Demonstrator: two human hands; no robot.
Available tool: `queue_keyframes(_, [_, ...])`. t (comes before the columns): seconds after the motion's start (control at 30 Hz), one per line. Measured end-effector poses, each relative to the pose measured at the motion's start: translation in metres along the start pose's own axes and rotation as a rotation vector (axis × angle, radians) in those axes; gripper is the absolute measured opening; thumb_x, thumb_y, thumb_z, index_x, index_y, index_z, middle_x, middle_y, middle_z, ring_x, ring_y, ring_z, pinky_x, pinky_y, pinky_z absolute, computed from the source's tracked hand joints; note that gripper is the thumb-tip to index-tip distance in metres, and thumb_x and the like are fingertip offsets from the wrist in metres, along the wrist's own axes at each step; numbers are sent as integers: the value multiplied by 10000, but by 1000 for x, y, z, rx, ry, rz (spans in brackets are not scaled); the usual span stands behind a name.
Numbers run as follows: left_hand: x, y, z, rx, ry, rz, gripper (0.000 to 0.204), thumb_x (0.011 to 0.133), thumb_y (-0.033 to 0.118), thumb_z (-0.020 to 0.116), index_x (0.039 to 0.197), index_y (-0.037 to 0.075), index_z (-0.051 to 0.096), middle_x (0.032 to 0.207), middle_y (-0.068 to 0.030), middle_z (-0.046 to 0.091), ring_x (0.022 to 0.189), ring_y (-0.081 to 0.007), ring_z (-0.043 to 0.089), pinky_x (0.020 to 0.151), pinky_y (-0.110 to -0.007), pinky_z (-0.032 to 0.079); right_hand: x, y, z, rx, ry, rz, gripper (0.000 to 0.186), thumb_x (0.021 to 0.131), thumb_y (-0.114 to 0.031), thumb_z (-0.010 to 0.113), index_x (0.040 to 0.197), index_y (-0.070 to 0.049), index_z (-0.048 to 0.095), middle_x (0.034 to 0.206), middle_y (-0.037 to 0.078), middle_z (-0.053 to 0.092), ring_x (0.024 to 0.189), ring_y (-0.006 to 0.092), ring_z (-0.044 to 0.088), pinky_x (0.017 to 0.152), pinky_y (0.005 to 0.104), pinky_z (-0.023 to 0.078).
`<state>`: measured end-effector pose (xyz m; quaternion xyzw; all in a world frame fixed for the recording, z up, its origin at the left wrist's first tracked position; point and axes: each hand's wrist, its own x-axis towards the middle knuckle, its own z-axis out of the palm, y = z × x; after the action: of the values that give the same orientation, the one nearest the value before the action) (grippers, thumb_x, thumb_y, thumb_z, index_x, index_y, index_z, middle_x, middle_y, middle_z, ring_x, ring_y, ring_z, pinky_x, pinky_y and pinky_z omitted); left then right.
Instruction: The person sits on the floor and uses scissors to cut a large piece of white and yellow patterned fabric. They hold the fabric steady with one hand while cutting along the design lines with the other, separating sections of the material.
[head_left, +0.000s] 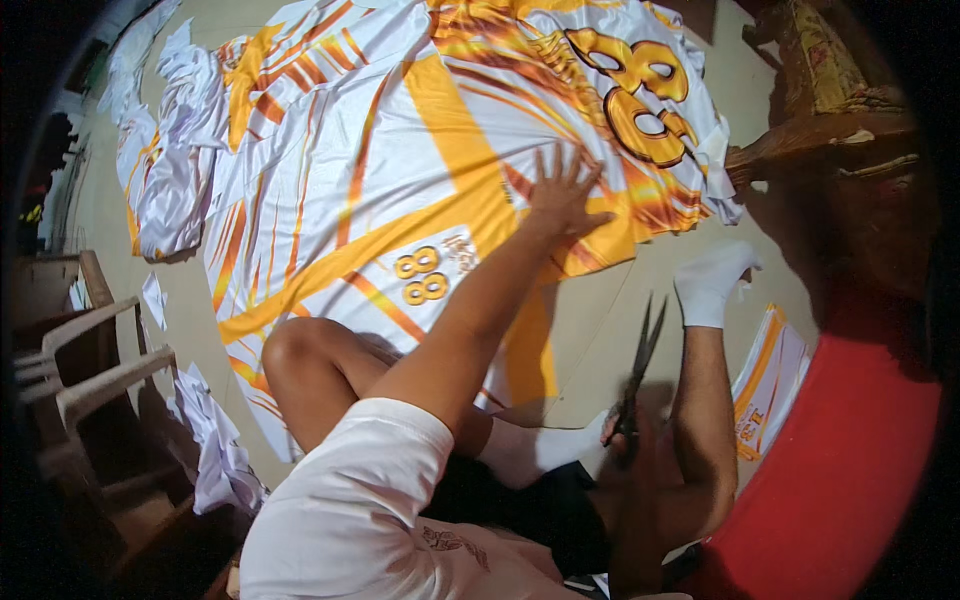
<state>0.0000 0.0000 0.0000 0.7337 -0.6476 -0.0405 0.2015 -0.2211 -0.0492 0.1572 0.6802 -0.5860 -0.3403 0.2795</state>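
Observation:
My left hand (565, 200) lies palm down with spread fingers on a large spread of white, yellow and orange printed fabric (360, 160) on the floor. My left arm reaches across a panel with yellow printed figures. Low at the right, my right hand (622, 432) grips black scissors (643, 360) by the handles, blades pointing up and slightly parted over bare floor beside my socked foot (707, 285). Part of that hand is in shadow. My bent left knee (300, 350) rests over the fabric's lower edge.
Bunched fabric (180, 150) lies at upper left, white scraps (215, 440) at lower left beside wooden furniture (105, 390). A folded printed piece (768, 375) lies at right on the tiled floor (595, 300), near a red surface (830, 450). Dark carved wooden furniture (810, 140) stands at upper right.

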Motion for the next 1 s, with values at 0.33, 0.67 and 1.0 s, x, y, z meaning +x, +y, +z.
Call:
queue_keyframes(0.33, [57,13,-19,-342,-161,111,984,752,762,628,1489,133,461,1558,-253,348,1453,-445,304,1156,-644,217,37,0,86,-51,361,-159,517,854,-206,432,1243,133,451,1215,303,442,1190,442,393,1110,607,196])
queue_keyframes(0.67, [-109,-127,-129,83,-36,-524,1039,850,679,633,1543,-4,267,1593,-325,193,1480,-507,182,1152,-697,162,9,16,56,-161,346,-27,335,821,-107,494,1111,59,516,1042,260,558,1056,389,497,1058,535,290])
queue_keyframes(1.0, [-234,-308,-175,133,-244,-507,817,915,647,531,1466,56,412,1558,-348,256,1447,-527,239,1128,-679,246,-189,66,102,1462,-702,-631,339,894,-340,754,941,-63,565,690,11,554,528,120,516,416,282,371])
